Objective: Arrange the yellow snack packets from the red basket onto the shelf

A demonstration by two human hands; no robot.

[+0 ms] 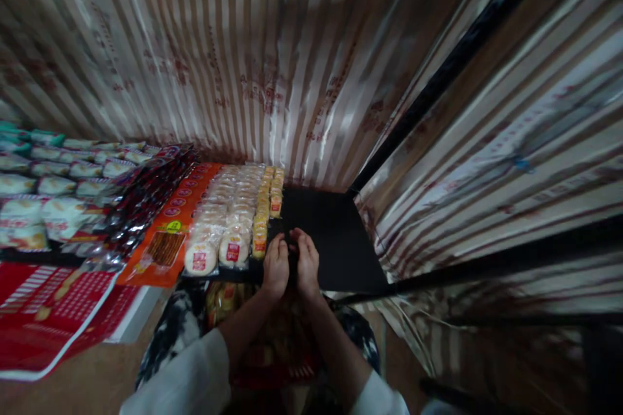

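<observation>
My left hand and my right hand are side by side over the front of a black shelf. Their fingers are curled in and pressed together, with palms turned toward each other. Whatever they may hold is hidden by the fingers and the dim light. Just left of my left hand are two rows of small yellow wrapped snacks, the right row ending farther back. Beside them stand rows of round white wrapped cakes with red labels. Below my forearms, a red crate holds more yellow wrapped packs.
An orange snack bag, dark shiny packets and white packets fill the shelf's left side. A red printed sheet hangs at front left. Striped sheeting forms the back; a black post rises at right.
</observation>
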